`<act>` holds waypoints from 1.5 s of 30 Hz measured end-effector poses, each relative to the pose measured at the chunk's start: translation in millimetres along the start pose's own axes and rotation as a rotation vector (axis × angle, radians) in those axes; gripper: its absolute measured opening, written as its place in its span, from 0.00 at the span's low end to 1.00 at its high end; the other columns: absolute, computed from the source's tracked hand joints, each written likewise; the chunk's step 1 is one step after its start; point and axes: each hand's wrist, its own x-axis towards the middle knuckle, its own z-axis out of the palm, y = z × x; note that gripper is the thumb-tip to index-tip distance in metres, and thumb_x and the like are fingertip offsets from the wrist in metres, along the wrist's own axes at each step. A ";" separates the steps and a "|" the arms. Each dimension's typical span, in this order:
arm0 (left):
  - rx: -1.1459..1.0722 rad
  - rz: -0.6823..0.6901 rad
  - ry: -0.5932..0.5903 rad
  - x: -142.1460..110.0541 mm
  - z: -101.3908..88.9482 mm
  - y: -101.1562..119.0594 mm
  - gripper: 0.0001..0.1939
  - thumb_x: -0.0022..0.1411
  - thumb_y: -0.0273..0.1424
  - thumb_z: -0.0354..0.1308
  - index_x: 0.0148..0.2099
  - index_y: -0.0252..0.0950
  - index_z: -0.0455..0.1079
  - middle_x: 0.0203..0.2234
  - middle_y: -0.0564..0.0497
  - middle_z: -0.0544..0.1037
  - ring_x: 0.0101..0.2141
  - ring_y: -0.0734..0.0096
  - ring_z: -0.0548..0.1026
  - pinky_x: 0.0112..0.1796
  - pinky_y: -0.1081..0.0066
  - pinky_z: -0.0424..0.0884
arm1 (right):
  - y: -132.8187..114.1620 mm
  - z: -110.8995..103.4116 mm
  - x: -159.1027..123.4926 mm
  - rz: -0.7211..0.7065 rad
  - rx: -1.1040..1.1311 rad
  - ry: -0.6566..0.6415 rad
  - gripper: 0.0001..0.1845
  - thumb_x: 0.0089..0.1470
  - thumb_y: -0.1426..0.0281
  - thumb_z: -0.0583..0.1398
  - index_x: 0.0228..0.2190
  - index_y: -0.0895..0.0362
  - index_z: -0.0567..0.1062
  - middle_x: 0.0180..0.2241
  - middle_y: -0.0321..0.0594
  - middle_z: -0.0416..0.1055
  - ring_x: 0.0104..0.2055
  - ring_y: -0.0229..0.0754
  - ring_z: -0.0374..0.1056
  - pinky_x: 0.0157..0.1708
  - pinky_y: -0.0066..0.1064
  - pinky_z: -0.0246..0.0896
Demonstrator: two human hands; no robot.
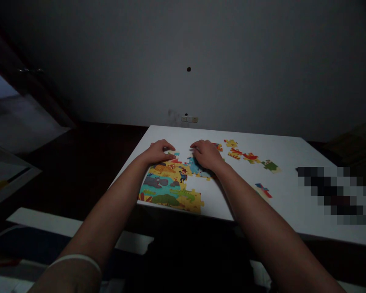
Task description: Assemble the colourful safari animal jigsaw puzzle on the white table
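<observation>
A partly assembled jigsaw puzzle (171, 185) with a grey hippo, green crocodile and yellow ground lies at the near left of a white table (286, 195). My left hand (159, 151) rests palm down on the puzzle's far left edge, fingers curled onto a piece. My right hand (205, 154) lies on the puzzle's far right part, fingers bent and pressing on the pieces under it. What the fingers of either hand cover is hidden.
Several loose puzzle pieces (243, 156) lie scattered on the table to the right of my right hand, one more (264, 190) nearer me. A blurred dark patch (335, 195) sits at the table's right. A wall socket (189, 119) is behind. The room is dim.
</observation>
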 end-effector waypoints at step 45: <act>0.105 0.016 0.152 17.0 13.3 -18.0 0.20 0.53 0.44 0.51 0.41 0.40 0.76 0.37 0.50 0.79 0.38 0.59 0.75 0.40 0.67 0.68 | 82.5 -96.6 -217.0 0.401 0.176 0.064 0.20 0.48 0.61 0.63 0.44 0.50 0.72 0.46 0.41 0.71 0.49 0.48 0.67 0.51 0.44 0.62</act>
